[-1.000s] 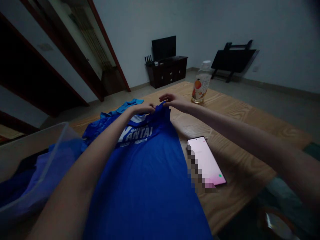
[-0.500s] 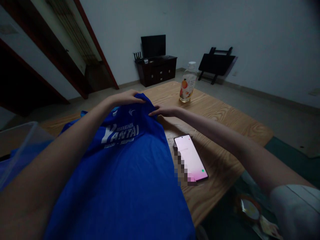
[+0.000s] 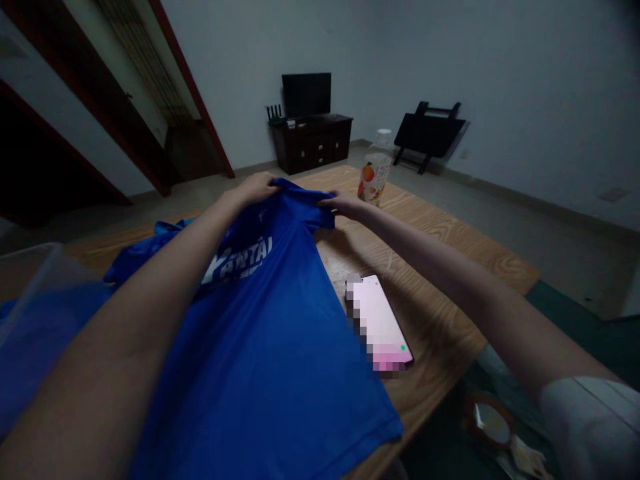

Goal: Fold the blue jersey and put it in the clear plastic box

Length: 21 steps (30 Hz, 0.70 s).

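A blue T-shirt [image 3: 280,333] with white lettering lies stretched out along a wooden table [image 3: 450,247], its far end raised off the wood. My left hand [image 3: 255,187] grips the shirt's far left part, fingers closed on the cloth. At the far right corner of the shirt my right hand [image 3: 345,204] pinches the fabric. Both arms reach forward over the shirt.
A lit phone [image 3: 381,321] lies on the table right of the shirt. A drink bottle [image 3: 375,175] stands at the far table edge. More blue cloth [image 3: 30,327] and a clear bin [image 3: 35,280] sit at left. Beyond are a TV cabinet [image 3: 313,141] and a folded black table [image 3: 429,132].
Both hands kept hold of the shirt's far end, spread a little apart and pulled it flatter. The view shifted right, so the bottle and phone slid left in the picture.
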Available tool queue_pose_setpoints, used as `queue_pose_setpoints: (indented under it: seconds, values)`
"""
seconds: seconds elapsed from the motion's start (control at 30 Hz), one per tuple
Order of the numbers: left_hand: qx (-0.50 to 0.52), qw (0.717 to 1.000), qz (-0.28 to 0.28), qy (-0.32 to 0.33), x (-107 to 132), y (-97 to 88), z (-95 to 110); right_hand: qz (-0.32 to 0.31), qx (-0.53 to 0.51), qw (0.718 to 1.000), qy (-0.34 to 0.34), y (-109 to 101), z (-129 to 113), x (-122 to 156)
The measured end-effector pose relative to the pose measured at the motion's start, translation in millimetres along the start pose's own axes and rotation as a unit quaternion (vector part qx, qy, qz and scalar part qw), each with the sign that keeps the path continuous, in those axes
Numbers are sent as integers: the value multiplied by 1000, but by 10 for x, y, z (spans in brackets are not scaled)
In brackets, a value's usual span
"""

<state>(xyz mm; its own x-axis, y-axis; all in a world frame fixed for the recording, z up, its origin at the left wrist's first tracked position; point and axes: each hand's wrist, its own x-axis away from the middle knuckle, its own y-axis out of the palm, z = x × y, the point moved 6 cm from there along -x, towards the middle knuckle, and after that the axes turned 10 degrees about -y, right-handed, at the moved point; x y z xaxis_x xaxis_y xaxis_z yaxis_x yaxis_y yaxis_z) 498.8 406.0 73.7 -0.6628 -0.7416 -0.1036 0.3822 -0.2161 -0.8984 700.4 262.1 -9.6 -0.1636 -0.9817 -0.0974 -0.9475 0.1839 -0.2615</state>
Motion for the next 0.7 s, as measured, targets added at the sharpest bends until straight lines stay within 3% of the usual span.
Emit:
queue_pose_setpoints:
  seconds: [0.17, 0.3, 0.37, 0.53, 0.7]
  values:
    - [-6, 1000, -24, 5, -73, 230, -52, 56, 21, 996, -60, -13, -117, -50]
    - [42, 988, -148, 14, 14, 378, -85, 66, 46, 991, -109, 118, -248, -25]
    - [31, 983, -182, 15, 105, 415, -89, 58, 51, 989, -128, 211, -322, -2]
    - [-41, 991, -115, 57, 345, 469, -96, 31, 46, 987, -148, 392, -425, 101]
    - [-78, 993, -49, 71, 507, 496, -260, -32, -4, 993, -117, 520, -410, 225]
